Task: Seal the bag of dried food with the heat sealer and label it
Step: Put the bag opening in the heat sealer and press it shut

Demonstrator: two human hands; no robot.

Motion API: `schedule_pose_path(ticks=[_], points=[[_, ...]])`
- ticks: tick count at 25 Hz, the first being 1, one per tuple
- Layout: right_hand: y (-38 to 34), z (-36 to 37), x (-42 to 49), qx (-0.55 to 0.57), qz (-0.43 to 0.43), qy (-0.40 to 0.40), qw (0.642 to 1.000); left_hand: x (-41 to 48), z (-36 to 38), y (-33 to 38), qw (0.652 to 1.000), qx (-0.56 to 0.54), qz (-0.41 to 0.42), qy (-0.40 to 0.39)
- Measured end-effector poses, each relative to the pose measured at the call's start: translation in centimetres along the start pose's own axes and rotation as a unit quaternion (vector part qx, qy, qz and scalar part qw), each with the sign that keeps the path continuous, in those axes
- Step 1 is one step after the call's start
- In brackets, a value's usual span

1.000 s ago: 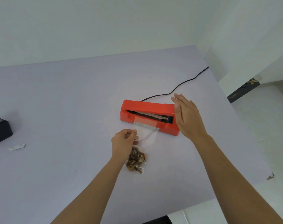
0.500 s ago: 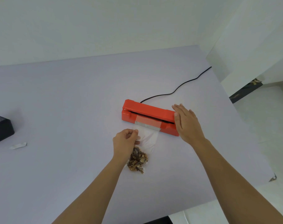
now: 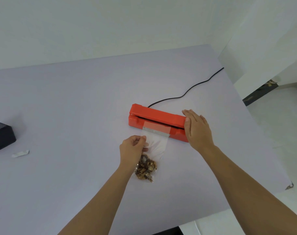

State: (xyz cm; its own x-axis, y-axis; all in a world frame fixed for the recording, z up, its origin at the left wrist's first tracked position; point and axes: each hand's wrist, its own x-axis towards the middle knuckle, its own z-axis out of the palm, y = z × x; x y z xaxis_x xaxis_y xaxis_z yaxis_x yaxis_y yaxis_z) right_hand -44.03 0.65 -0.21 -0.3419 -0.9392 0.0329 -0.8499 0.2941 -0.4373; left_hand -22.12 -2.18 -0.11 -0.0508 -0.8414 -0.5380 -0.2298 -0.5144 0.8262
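A red heat sealer point(image 3: 152, 116) lies across the middle of the lilac table point(image 3: 76, 99), its lid pressed down. A clear plastic bag point(image 3: 157, 143) has its open end clamped in the sealer's jaws; brown dried food point(image 3: 146, 167) fills its near end. My left hand point(image 3: 132, 149) pinches the bag's left edge just in front of the sealer. My right hand point(image 3: 197, 128) lies flat with fingers together on the right end of the sealer's lid, holding nothing.
A black power cord point(image 3: 186, 93) runs from the sealer to the table's right edge. A black box point(image 3: 1, 136) sits at the far left, with a small white label strip point(image 3: 20, 153) beside it. The table's right edge drops off close by.
My right hand has pushed the sealer's lid down from open to shut on the bag's end. My left hand has kept its hold on the bag.
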Motion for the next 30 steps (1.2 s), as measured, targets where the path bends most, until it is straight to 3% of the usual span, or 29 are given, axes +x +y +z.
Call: schedule_pose_path(ticks=[30], points=[[0.07, 0.17, -0.11, 0.026, -0.009, 0.010, 1.000, 0.01, -0.03, -0.19, 1.000, -0.001, 0.002, 0.001]])
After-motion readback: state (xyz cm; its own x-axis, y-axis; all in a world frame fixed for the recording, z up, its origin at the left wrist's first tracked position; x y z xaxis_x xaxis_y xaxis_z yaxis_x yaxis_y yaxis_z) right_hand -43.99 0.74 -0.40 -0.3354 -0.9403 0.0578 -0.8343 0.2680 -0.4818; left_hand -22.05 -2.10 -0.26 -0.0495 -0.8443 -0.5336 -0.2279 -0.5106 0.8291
